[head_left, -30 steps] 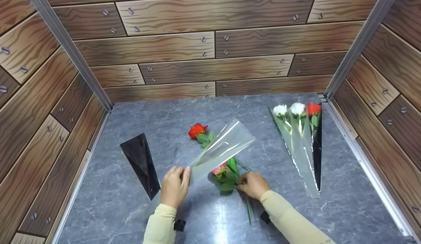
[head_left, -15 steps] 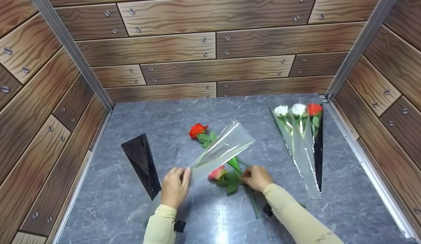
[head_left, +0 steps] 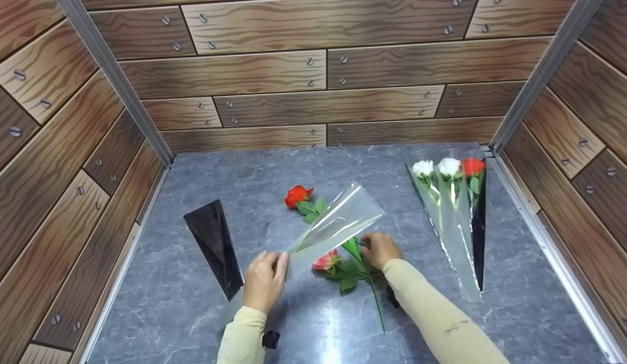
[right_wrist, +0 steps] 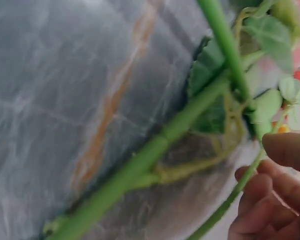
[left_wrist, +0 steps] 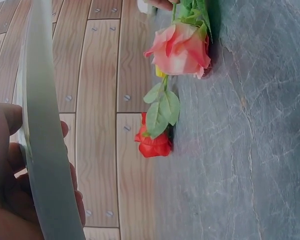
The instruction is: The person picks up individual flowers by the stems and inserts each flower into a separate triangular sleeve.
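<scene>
My left hand grips the narrow end of a clear plastic flower sleeve, whose wide mouth points to the far right. The sleeve also crosses the left wrist view, between thumb and fingers. My right hand pinches a thin green stem; which flower it belongs to is hard to tell. Beside that hand lies a pink rose, its long stem running toward the near edge. Behind the sleeve a red rose lies with its stem partly covered. A bit of yellow shows behind the pink rose.
Left of my left hand lies a black flower sleeve. At the back right are wrapped flowers: two white roses and a red rose. Wood-patterned walls close off the back and both sides of the grey tabletop.
My right hand has left the pink rose's stem and moved slightly away from me to another stem. The pink rose turned slightly and settled. My left hand stays at the clear sleeve.
</scene>
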`<action>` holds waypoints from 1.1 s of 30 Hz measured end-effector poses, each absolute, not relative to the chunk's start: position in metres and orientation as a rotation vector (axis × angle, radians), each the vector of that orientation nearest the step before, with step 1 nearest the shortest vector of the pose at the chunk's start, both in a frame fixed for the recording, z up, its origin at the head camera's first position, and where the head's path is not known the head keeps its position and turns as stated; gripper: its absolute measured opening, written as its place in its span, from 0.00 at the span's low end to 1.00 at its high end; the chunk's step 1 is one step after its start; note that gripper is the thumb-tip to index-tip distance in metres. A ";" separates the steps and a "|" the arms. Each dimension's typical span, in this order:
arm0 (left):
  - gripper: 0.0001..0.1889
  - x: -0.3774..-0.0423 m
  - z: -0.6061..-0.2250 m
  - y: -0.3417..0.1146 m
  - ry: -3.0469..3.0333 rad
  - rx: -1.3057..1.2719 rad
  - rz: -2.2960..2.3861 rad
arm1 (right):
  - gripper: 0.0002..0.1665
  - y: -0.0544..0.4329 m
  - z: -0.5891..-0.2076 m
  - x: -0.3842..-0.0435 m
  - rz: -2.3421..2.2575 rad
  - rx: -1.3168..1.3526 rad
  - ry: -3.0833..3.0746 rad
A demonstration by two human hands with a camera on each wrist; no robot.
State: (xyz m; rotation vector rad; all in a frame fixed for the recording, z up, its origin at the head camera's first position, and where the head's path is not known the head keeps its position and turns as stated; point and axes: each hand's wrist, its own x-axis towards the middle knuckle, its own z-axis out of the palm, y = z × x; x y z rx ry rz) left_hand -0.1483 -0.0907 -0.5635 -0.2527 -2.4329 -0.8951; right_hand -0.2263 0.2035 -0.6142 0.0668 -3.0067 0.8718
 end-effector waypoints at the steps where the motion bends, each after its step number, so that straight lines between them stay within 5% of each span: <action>1: 0.14 -0.148 -0.564 -0.090 -2.435 -0.252 -0.897 | 0.11 0.204 -0.616 -0.227 0.862 0.073 -3.003; 10: 0.12 -0.148 -0.568 -0.090 -2.411 -0.255 -0.917 | 0.04 0.213 -0.610 -0.224 0.862 0.132 -3.039; 17: 0.12 -0.146 -0.567 -0.091 -2.394 -0.269 -0.902 | 0.13 0.229 -0.579 -0.213 0.932 0.296 -3.006; 21: 0.12 -0.143 -0.564 -0.091 -2.417 -0.258 -0.911 | 0.07 0.235 -0.567 -0.208 0.969 0.360 -2.880; 33: 0.11 -0.144 -0.561 -0.095 -2.397 -0.288 -0.855 | 0.06 0.266 -0.526 -0.198 1.390 0.087 -2.538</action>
